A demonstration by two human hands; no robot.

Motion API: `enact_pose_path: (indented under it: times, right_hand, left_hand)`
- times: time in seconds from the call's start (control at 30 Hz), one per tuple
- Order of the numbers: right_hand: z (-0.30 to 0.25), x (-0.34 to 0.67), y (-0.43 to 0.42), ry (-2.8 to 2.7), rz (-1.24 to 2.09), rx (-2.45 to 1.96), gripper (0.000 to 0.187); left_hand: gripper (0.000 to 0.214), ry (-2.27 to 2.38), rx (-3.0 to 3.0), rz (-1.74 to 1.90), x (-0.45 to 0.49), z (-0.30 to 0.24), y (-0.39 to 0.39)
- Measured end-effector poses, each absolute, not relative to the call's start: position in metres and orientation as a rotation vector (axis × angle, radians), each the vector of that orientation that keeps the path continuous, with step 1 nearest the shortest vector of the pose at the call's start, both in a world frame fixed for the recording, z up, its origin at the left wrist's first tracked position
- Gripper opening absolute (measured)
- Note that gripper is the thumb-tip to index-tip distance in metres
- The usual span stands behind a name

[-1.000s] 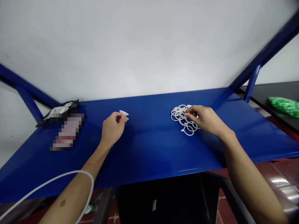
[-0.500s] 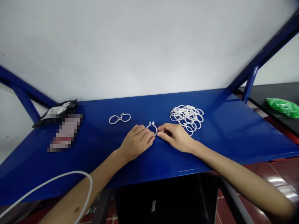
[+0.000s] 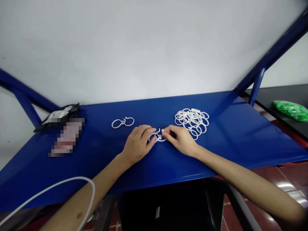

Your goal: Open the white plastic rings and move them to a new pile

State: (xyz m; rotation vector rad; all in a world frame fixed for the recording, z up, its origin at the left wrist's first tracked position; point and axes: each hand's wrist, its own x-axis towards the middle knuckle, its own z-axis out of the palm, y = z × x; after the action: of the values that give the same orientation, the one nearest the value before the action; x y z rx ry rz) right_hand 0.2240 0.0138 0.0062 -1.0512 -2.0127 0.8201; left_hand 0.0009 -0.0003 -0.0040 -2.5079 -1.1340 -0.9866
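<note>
Two joined white plastic rings [image 3: 161,140] lie between my hands on the blue table [image 3: 166,166]; the right-hand ring has a gap at its top. My left hand [image 3: 137,143] holds the left ring, its thumb near the joint and its forefinger higher up, the ring showing between them. My right hand [image 3: 181,138] pinches the knobbed end of the right ring between thumb and forefinger. Farther left lies another linked pair of white rings [image 3: 129,125], also with a gap. A heap of white rings [image 3: 201,129] sits just beyond my right hand.
At the table's left are a black plastic package [image 3: 71,109] and a blurred pinkish item [image 3: 71,130]. A white cable [image 3: 60,182] loops over my left forearm. A bag of green pieces [image 3: 292,110] rests on a dark surface at right. A blue frame [image 3: 256,86] flanks the table.
My left thumb and fingers have spread from a closed grasp, so more of the rings shows. The ring's gap has widened and moved slightly right, with my right fingers now at its end.
</note>
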Motion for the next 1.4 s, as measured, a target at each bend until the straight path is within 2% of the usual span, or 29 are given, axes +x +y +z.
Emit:
enact_pose_path:
  times: [0.1,0.3,0.87,1.23,1.4]
  right_hand:
    - [0.006,0.225,0.014,-2.049,0.788,-1.038,0.018]
    - [0.003,0.227,0.016,-2.097,0.68,-1.035,0.016]
    - [0.004,0.229,0.009,-2.456,0.186,-0.787,0.032]
    - [0.014,0.227,0.001,-2.545,-0.263,-0.681,0.031]
    - [0.011,0.227,0.0,-2.523,-0.187,-0.727,0.031]
  left_hand:
    - [0.034,-1.355,-2.596,-0.936,-0.002,-0.007,0.003]
    - [0.013,-1.375,-2.862,-0.759,-0.004,-0.005,0.004]
    - [0.024,-1.346,-2.821,-0.806,-0.005,-0.002,0.005]
    - [0.025,-1.477,-2.653,-0.735,-0.007,-0.003,0.006]
    - [0.024,-1.529,-2.523,-0.609,-0.015,-0.007,0.01]
